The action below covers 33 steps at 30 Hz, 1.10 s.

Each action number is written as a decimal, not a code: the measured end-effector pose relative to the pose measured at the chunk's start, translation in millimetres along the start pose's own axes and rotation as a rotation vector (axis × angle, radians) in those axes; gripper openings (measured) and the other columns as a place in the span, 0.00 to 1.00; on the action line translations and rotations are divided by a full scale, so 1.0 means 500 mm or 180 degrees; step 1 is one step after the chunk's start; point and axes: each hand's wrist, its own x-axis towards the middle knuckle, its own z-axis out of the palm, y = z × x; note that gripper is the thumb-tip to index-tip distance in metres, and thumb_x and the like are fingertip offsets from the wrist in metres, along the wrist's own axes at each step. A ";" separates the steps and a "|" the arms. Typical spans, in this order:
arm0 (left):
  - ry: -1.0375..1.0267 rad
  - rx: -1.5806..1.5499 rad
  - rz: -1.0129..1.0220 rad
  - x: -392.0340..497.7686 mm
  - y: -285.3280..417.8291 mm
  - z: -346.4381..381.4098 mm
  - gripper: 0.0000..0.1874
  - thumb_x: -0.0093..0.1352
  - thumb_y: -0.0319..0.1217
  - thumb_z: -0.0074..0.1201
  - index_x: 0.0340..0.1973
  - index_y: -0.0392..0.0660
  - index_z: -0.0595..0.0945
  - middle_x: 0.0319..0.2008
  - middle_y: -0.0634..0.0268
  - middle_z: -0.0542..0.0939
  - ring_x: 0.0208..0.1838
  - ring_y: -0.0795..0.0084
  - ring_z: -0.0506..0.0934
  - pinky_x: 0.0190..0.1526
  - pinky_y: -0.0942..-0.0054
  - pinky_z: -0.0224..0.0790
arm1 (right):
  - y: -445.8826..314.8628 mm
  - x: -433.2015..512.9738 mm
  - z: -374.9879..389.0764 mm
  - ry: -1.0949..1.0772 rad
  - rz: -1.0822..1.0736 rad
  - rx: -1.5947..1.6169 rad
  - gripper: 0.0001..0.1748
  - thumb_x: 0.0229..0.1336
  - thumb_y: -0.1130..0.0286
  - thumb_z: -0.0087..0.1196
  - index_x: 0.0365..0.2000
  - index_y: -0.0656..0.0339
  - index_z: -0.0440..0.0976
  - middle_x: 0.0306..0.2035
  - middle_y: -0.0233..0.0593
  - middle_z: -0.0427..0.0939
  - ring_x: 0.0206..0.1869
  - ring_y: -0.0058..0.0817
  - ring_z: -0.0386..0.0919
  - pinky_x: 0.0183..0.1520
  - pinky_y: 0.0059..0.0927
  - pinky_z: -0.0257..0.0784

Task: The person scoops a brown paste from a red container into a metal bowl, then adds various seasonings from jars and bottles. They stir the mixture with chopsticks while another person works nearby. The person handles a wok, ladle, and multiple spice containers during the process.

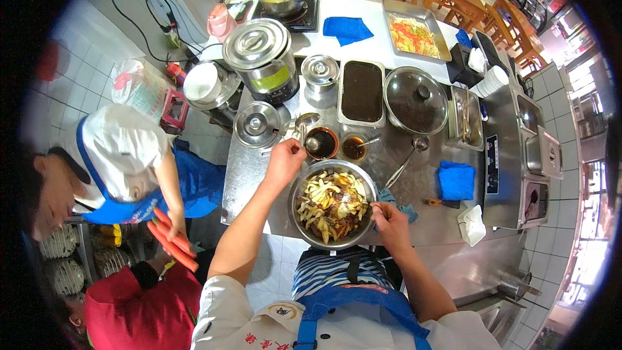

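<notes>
My left hand [285, 161] grips the handle of a metal ladle [312, 144], whose bowl is over a brown pot of dark liquid [322, 143]. With my right hand [390, 222] I hold the right rim of a stainless steel bowl [371, 182]. The bowl contains pale sliced food [335, 189] with brown sauce and light granules on it. Just right of the brown pot, a glass jar of dark sauce [354, 148] has a spoon in it. A teal cloth [407, 211] lies beside my right hand.
Behind the bowl stand a lidded pan [416, 100], a rectangular tray of dark liquid [361, 92] and a lidded steel cooker [262, 58]. Another ladle [408, 160] and a folded blue cloth [457, 181] lie to the right. At the left, a co-worker's hand [179, 226] holds carrots [170, 240], near a red-clad person [141, 306].
</notes>
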 end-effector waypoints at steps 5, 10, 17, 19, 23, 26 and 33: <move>-0.0538 -0.2182 -0.1454 -0.039 0.024 0.054 0.05 0.69 0.26 0.58 0.31 0.42 0.79 0.21 0.72 0.73 0.18 0.83 0.67 0.17 0.82 0.53 | -0.051 0.003 0.036 -0.0412 -0.0361 -0.0416 0.26 0.65 0.67 0.57 0.60 0.69 0.71 0.41 0.40 0.84 0.42 0.22 0.79 0.48 0.23 0.72; -0.0728 -0.3229 -0.2099 -0.073 -0.006 0.130 0.08 0.70 0.25 0.56 0.28 0.42 0.76 0.20 0.71 0.71 0.18 0.83 0.64 0.16 0.83 0.51 | -0.067 -0.026 0.060 -0.0506 -0.0615 0.0171 0.36 0.63 0.68 0.62 0.67 0.69 0.63 0.43 0.38 0.82 0.42 0.19 0.77 0.48 0.23 0.72; -0.0814 -0.3925 -0.2523 -0.110 -0.014 0.233 0.09 0.71 0.28 0.54 0.28 0.44 0.73 0.19 0.73 0.68 0.18 0.83 0.61 0.16 0.83 0.51 | -0.063 0.010 0.059 0.0029 -0.0486 -0.0115 0.17 0.64 0.72 0.60 0.52 0.63 0.79 0.39 0.33 0.82 0.38 0.16 0.76 0.44 0.22 0.71; -0.0921 -0.4051 -0.2540 -0.116 0.005 0.260 0.09 0.72 0.28 0.54 0.30 0.44 0.72 0.21 0.73 0.67 0.19 0.84 0.61 0.16 0.86 0.52 | -0.064 0.026 0.050 0.0205 -0.0903 0.0123 0.14 0.65 0.73 0.58 0.49 0.66 0.79 0.39 0.33 0.82 0.39 0.17 0.76 0.44 0.22 0.72; -0.0605 -0.3859 -0.2436 -0.132 0.053 0.286 0.09 0.75 0.32 0.53 0.34 0.40 0.78 0.23 0.70 0.74 0.20 0.81 0.68 0.18 0.83 0.56 | -0.070 0.072 0.017 0.0386 -0.0698 0.0538 0.13 0.65 0.74 0.54 0.47 0.68 0.79 0.36 0.32 0.82 0.34 0.14 0.73 0.39 0.19 0.69; -0.0440 -0.2921 -0.1852 -0.172 0.065 0.264 0.10 0.76 0.34 0.53 0.40 0.39 0.81 0.25 0.68 0.78 0.21 0.80 0.71 0.19 0.81 0.60 | -0.065 0.138 -0.013 0.0593 -0.0652 0.0770 0.13 0.66 0.73 0.54 0.47 0.66 0.80 0.32 0.30 0.83 0.26 0.08 0.67 0.30 0.15 0.61; 0.0444 -0.2456 -0.1744 -0.270 0.002 0.151 0.09 0.75 0.31 0.51 0.43 0.39 0.81 0.26 0.65 0.79 0.18 0.79 0.71 0.18 0.80 0.63 | -0.001 0.254 -0.029 0.0379 0.0092 0.0832 0.17 0.67 0.67 0.54 0.50 0.66 0.79 0.33 0.34 0.84 0.21 0.12 0.64 0.25 0.22 0.60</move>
